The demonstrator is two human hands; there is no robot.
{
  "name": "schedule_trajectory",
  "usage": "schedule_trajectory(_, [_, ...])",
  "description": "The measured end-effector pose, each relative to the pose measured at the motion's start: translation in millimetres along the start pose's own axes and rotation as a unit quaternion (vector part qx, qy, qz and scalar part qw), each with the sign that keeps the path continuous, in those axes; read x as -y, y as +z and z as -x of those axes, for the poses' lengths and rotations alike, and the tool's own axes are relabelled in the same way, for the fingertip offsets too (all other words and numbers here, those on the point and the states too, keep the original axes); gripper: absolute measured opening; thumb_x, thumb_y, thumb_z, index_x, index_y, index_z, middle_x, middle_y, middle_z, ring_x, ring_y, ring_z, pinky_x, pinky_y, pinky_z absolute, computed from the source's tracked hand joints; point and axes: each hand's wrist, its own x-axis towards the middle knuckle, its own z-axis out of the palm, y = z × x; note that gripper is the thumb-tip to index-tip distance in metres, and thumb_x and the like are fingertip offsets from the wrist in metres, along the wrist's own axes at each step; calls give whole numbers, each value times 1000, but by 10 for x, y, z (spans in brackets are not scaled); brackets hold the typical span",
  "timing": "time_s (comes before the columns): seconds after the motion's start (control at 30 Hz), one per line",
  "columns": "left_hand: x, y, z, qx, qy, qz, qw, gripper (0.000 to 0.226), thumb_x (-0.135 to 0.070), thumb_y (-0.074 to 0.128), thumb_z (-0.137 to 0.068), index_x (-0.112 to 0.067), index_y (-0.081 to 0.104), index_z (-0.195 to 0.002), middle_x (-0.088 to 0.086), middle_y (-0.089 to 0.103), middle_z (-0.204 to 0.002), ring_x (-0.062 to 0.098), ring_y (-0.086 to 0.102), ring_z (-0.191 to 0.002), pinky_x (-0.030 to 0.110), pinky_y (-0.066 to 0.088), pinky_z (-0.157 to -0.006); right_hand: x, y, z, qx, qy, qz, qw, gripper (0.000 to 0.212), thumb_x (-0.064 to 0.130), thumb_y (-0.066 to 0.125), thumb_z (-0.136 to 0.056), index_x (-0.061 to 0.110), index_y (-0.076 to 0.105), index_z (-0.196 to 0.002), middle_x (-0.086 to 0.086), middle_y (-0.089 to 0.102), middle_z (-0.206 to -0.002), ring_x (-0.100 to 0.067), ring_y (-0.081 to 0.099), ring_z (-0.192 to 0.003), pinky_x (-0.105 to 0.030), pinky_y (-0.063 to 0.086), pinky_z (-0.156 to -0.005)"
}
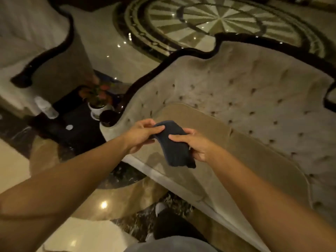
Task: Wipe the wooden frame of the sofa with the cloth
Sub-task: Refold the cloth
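Note:
A dark blue folded cloth [174, 144] hangs between both hands above the front of the sofa seat. My left hand [142, 134] pinches its upper left end. My right hand [195, 144] grips its right side, thumb on top. The sofa [245, 99] is beige and button-tufted with a tan seat cushion [227, 160]. Its dark wooden frame [160, 68] runs as a wavy black trim along the top of the backrest, well beyond my hands, and ends in a round dark arm knob [109, 116] just left of my left hand.
A dark side table [72, 124] stands left of the sofa with a potted plant [99, 99], a clear bottle [46, 107] and a small white disc. A second sofa with the same dark trim [45, 55] lies at the far left. The marble floor is glossy; my shoes show below.

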Motion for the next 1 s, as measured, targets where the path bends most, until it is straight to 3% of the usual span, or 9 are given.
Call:
schedule_trajectory(0.07, [133,-262,80,-83,0,28,996,27,-41,75,-78,-26,57,-89,-4,63,-102,17,57,-100,46,39,-99,47,309,-204,46,0,-20,999,46,17,81,-79,12,66,-122,-15,75,-111,-29,72,-103,-48,57,-93])
schedule_trajectory(0.1, [203,-392,111,-106,-13,47,993,43,-50,77,-72,-27,58,-103,-4,62,-115,19,56,-110,47,38,-103,62,455,-297,71,9,-33,997,45,19,80,-79,13,66,-122,-14,76,-111,-29,72,-102,-46,59,-88])
schedule_trajectory(0.2, [329,-701,202,-72,-76,118,988,83,-64,82,-52,-29,56,-123,0,64,-126,23,61,-115,46,52,-93,98,764,-542,118,30,-34,992,49,25,79,-79,13,63,-125,-14,75,-114,-30,72,-103,-43,61,-80])
schedule_trajectory(0.27, [384,-924,199,-75,-84,171,979,79,-55,86,-53,-23,60,-121,4,69,-121,22,68,-107,40,58,-80,129,968,-707,139,49,1,989,45,30,76,-84,13,63,-124,-13,76,-111,-30,73,-100,-40,62,-75])
schedule_trajectory(0.43, [531,-1379,6,-149,-70,271,948,54,-18,87,-64,-12,64,-112,11,75,-109,26,73,-98,36,61,-69,70,1393,-1274,114,53,43,991,41,39,72,-87,14,66,-119,-15,77,-104,-31,75,-90,-37,60,-67])
schedule_trajectory(0.57, [714,-1577,-40,-179,-79,308,931,33,-14,82,-69,-10,72,-100,9,77,-99,24,73,-96,37,61,-75,-65,1701,-1575,118,66,73,988,43,44,75,-83,17,69,-116,-12,78,-98,-31,76,-88,-40,61,-69])
schedule_trajectory(0.67, [876,-1854,-88,-219,-92,310,920,40,-8,78,-74,-9,68,-112,13,73,-109,28,71,-100,44,59,-86,-130,1946,-1785,112,96,104,984,47,47,76,-82,17,68,-117,-13,77,-103,-34,74,-92,-49,62,-80])
schedule_trajectory(0.83, [1278,-2460,-182,-293,-137,283,903,20,-5,75,-77,-13,66,-93,13,67,-102,29,68,-93,37,59,-68,-181,2549,-2169,141,219,113,959,39,36,70,-90,11,66,-119,-16,76,-107,-33,74,-95,-42,62,-74])
schedule_trajectory(1.0, [1533,-3194,-375,-311,-145,259,903,19,1,75,-76,-12,62,-82,15,63,-93,30,65,-85,37,53,-63,-217,3155,-2599,127,267,122,947,36,26,65,-92,8,65,-123,-15,75,-113,-32,70,-107,-48,52,-100])
